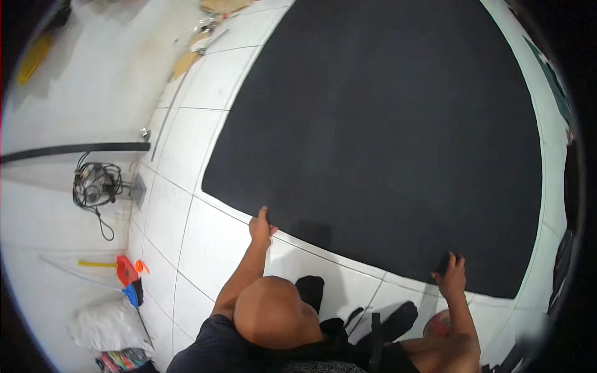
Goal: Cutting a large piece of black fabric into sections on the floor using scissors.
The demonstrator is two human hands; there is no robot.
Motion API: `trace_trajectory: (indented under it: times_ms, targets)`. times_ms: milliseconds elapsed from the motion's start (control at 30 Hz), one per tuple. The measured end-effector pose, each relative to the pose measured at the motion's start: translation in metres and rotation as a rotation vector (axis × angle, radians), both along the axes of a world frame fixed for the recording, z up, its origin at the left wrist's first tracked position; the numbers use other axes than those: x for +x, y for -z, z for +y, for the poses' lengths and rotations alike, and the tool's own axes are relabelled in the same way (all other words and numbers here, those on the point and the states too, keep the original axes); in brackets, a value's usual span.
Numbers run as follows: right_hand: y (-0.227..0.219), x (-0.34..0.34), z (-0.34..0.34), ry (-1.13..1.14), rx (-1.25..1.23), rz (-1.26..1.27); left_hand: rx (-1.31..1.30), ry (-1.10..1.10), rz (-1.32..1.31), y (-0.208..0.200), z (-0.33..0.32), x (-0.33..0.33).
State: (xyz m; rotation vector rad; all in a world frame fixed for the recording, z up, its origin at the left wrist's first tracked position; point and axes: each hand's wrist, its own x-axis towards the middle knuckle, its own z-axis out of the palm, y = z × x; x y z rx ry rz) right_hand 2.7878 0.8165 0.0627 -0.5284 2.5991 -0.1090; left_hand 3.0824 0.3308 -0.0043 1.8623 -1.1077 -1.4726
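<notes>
A large black sheet (373,143), cloth or thin matting, lies spread over the white tiled floor (211,230) and fills the middle and far right. At its near edge, left of centre, my left hand (261,227) pinches the border, with a finger showing beneath the edge. Farther right, close to the near right corner, my right hand (454,276) has thumb and fingers closed on the same edge. A bit of dark material bunches up between them. Between the two hands the border lies nearly flat.
Along the left wall are a cable-wrapped metal device (96,184), a black bar (74,151), a red dustpan (127,271), a blue brush head (132,293) and a white sack (106,327). Cardboard scraps (185,64) lie far left. A reddish round object (438,324) sits beside my right forearm.
</notes>
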Motion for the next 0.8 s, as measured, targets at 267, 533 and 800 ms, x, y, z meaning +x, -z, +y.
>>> trace_trajectory:
  times_ms: [267, 533, 800]
  targets:
    - [0.009, 0.001, -0.005, -0.108, -0.025, 0.041, -0.370, 0.026, -0.597, 0.014, -0.120, 0.076]
    - [0.005, 0.000, -0.014, -0.056, 0.006, -0.052, -0.323, -0.128, -0.687, 0.012, -0.124, 0.080]
    - [0.006, -0.013, 0.021, -0.185, -0.120, -0.021, -1.031, 1.167, -0.507, -0.004, 0.001, -0.013]
